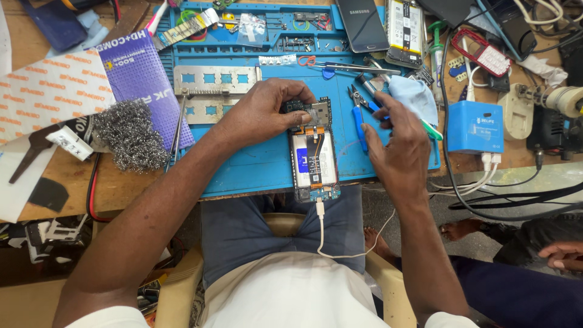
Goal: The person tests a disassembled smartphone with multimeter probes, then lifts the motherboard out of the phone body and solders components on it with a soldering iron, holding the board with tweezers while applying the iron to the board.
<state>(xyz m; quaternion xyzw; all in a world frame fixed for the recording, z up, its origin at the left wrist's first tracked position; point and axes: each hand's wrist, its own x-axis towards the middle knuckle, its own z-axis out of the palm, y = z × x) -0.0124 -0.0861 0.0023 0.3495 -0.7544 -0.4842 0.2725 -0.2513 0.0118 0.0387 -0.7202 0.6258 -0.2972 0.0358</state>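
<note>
A: The bench is a crowded wooden top with a blue work mat point(255, 164) laid over it, trays and small parts along its far edge.

B: And the opened phone point(314, 155) lies near the mat's front edge, back cover off, battery and boards showing, a white cable point(322, 234) plugged into its lower end.

A: The person's left hand point(264, 112) rests on the phone's upper end, fingers curled and pressed down on the board there, likely to keep it from sliding.

B: The right hand point(398, 143) hovers just beside the phone, fingers loosely bent; whether it pinches anything cannot be told.

A: Blue-handled pliers point(358, 115) and a light blue cloth point(413, 97) lie close by it, within easy reach.

B: A wad of steel wool point(129, 135) sits well off to the left. Another person's hand point(562, 255) shows at the right edge.
</note>
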